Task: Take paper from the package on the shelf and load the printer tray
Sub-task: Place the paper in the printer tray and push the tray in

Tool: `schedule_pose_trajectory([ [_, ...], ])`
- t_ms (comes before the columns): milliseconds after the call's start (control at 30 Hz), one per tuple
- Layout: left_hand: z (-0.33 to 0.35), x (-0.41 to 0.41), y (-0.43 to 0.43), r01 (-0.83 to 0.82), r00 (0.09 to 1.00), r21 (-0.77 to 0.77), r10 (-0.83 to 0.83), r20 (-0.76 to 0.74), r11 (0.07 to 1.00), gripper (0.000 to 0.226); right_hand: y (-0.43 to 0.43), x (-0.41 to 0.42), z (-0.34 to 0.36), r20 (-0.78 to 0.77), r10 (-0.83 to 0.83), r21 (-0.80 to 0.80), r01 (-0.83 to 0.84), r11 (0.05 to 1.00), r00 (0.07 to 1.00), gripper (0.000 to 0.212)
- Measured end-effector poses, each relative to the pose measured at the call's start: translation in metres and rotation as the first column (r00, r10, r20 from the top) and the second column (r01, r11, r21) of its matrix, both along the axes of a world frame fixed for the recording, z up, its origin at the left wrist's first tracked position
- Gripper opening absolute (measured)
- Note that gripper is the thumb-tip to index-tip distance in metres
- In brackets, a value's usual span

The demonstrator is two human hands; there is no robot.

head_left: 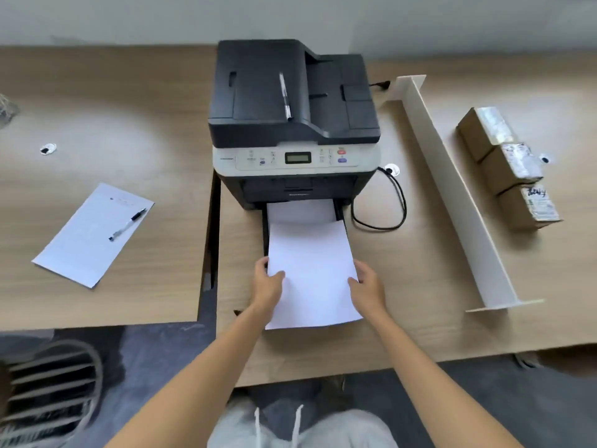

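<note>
Desks: two wooden desks [403, 318] stand side by side with a dark gap between them; the printer sits on the right one.
Printer: a black and grey printer [292, 124] stands at the back of the right desk, its control panel facing the person.
White rail: a long white rail [452, 189] lies slantwise on the desk to the right of the printer.
Boxes: a row of three brown cardboard boxes [510, 166] lies beyond the rail, further right.
Tray: the printer's tray [265, 234] is pulled out at the front, with white paper already lying in it.
Paper stack: the stack of white paper [311, 273] lies with its far end over the open tray and its near end out over the desk.
Loose sheet: a single sheet [87, 240] lies on the left desk with a black pen [127, 224] on top of it.
Cable: a black cable [387, 208] loops on the desk just right of the printer.
Left hand: the left hand [268, 282] grips the stack's left edge, thumb on top.
Right hand: the right hand [366, 282] grips the stack's right edge, thumb on top.
Second pen: a pen [285, 95] lies on the printer's lid.
</note>
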State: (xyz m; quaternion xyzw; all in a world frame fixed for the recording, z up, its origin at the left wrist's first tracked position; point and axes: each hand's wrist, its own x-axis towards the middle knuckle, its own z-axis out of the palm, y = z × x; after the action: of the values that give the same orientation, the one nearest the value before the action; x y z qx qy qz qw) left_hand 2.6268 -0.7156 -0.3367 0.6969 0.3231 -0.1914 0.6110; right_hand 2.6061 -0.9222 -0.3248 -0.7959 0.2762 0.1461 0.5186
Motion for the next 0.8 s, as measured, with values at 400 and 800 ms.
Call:
schedule_pose_trajectory([
  [400, -0.06, 0.066, -0.032, 0.024, 0.998, 0.196, -0.035, 0.051, 0.98, 0.064, -0.017, 0.092, -0.081, -0.065, -0.003, 0.102, 0.009, 0.995, 0.998, 0.055],
  [800, -0.122, 0.089, -0.044, 0.274, 0.935, 0.655, -0.354, -0.01, 0.704, 0.072, 0.001, 0.097, -0.117, -0.009, 0.0, -0.099, -0.001, 0.995, 1.0, 0.061],
])
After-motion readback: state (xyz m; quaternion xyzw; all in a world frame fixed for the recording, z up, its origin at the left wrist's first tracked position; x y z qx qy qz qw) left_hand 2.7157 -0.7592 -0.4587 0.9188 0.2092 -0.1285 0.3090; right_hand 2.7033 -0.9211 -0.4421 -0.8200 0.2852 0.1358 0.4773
